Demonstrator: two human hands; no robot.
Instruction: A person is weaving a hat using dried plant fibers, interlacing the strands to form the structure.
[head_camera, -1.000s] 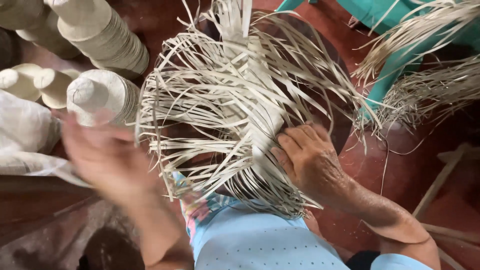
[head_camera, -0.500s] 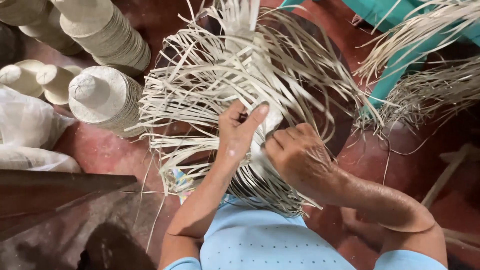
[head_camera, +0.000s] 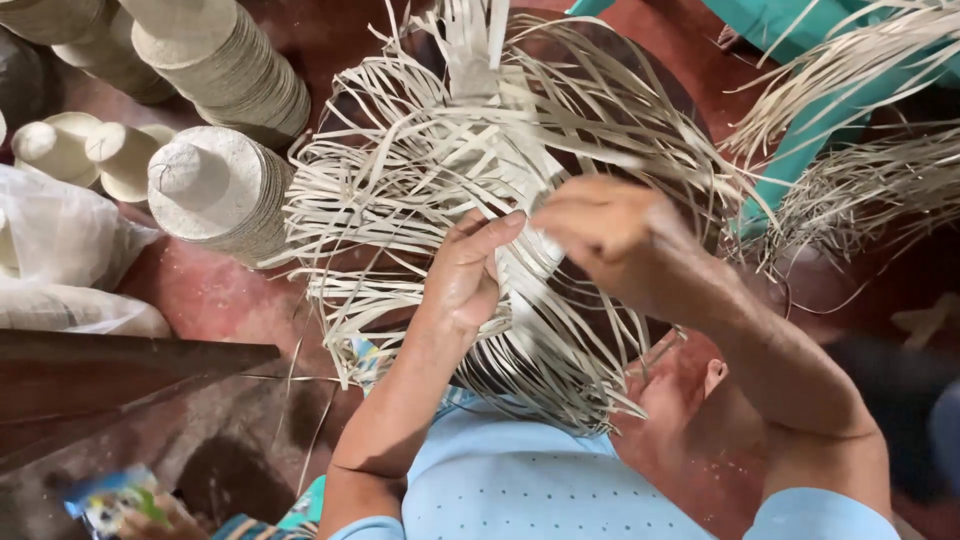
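Note:
A half-woven piece of pale straw rests on my lap, its loose strips fanning out in every direction. My left hand lies on its middle, fingers pressed onto the woven part and pinching strips. My right hand is blurred just to the right of it, raised over the weave with its fingers curled around strips.
Tall stacks of finished straw hats stand at the left, more stacks behind them. A white plastic bag lies at the far left. Bundles of loose straw drape over a turquoise plastic chair at the right. The floor is red.
My left hand came in from the lower left onto the weave's middle. My right hand lifted from the weave's right side and moved up toward the centre.

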